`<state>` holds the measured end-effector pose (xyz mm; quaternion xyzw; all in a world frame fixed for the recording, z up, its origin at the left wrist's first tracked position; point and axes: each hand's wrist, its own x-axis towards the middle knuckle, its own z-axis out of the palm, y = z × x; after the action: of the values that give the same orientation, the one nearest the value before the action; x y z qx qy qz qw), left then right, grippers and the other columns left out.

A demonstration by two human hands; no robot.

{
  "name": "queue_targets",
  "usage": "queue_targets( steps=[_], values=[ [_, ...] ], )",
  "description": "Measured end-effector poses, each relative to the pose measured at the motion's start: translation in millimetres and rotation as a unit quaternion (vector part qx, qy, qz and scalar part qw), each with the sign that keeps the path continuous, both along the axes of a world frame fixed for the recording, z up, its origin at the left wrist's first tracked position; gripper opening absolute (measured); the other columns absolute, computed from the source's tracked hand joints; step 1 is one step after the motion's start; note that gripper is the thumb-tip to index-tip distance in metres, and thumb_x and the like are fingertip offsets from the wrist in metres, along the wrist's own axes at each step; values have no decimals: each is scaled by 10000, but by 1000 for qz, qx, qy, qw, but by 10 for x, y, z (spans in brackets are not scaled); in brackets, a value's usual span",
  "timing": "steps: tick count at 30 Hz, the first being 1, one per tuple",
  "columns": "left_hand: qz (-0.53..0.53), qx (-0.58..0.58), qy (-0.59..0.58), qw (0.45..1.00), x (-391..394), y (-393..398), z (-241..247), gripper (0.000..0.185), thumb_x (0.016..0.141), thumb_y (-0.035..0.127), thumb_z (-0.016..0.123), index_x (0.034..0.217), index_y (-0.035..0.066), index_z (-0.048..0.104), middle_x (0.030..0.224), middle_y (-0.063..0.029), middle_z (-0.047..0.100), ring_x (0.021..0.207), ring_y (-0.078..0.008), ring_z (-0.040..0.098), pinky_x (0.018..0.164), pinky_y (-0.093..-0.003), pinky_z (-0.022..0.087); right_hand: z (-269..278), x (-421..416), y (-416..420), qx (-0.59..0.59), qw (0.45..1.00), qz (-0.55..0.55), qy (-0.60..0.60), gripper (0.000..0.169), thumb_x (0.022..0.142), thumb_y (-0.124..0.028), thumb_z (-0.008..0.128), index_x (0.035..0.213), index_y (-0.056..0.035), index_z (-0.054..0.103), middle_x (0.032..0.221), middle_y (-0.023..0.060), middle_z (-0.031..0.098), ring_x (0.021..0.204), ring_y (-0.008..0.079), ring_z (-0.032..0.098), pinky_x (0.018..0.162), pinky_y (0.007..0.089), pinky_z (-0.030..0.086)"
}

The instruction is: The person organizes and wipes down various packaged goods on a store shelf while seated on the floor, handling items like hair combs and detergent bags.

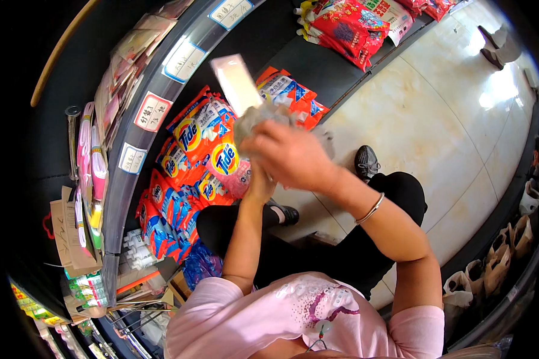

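Note:
My right hand [287, 155], blurred and wearing a bracelet at the wrist, is closed on a crumpled grey cloth [260, 123]. A pale, flat rectangular pack [237, 84] sticks up and to the left from the cloth; its lower end is covered. My left hand [261, 183] is just below the right one, and its fingers are hidden behind the right hand and the cloth. Orange Tide detergent bags [202, 130] are stacked on the low shelf beyond both hands. More orange bags [292, 96] lie behind the cloth, partly covered.
On the left runs a curved shelf edge [161, 92] with handwritten tags. White bottles [139, 251] stand beneath it. Red bags [346, 33] lie on the far low shelf [292, 63]. Tiled floor [431, 130] stretches right, with plastic bags [498, 260] along the rim and another person's shoes [492, 47].

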<state>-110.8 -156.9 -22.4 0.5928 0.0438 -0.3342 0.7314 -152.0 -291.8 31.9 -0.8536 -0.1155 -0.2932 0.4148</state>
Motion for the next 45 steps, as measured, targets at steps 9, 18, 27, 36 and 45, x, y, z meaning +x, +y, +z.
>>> queue_targets(
  steps=[9,18,27,36,45],
  values=[
    [-322,19,-18,947,-361,411,284,828,912,710,129,1369,65,375,618,7,384,498,-90,337,431,-220,317,-2,206,-411,-29,971,-236,-32,235,765,-100,606,996,-142,607,929,62,557,855,257,609,675,374,520],
    [-405,85,-14,910,-289,1025,1171,693,978,464,350,1394,-88,297,939,-227,670,590,-175,605,510,-237,467,-78,222,-948,81,917,-391,-2,203,847,-147,621,1049,-167,608,1018,97,566,879,333,611,705,419,502],
    [98,125,-349,924,187,1382,2199,357,979,335,453,960,-6,559,611,-96,588,379,-154,540,308,-244,432,-26,238,-659,138,935,-325,11,199,858,-144,608,1056,-149,611,1034,107,563,886,332,609,722,412,500],
    [-46,424,-353,833,1494,1010,3131,449,962,450,481,958,15,590,645,-87,597,426,-108,526,393,-242,428,42,176,-545,147,946,-287,13,190,852,-134,617,1042,-144,616,1010,93,570,852,325,614,703,402,501],
    [-124,550,-732,383,1291,734,2733,541,899,463,539,1359,183,489,1319,-171,507,1216,-339,485,1025,-402,371,24,157,-651,112,948,-299,-13,191,851,-129,623,1042,-133,611,996,97,567,853,322,611,695,396,500]
  ],
)
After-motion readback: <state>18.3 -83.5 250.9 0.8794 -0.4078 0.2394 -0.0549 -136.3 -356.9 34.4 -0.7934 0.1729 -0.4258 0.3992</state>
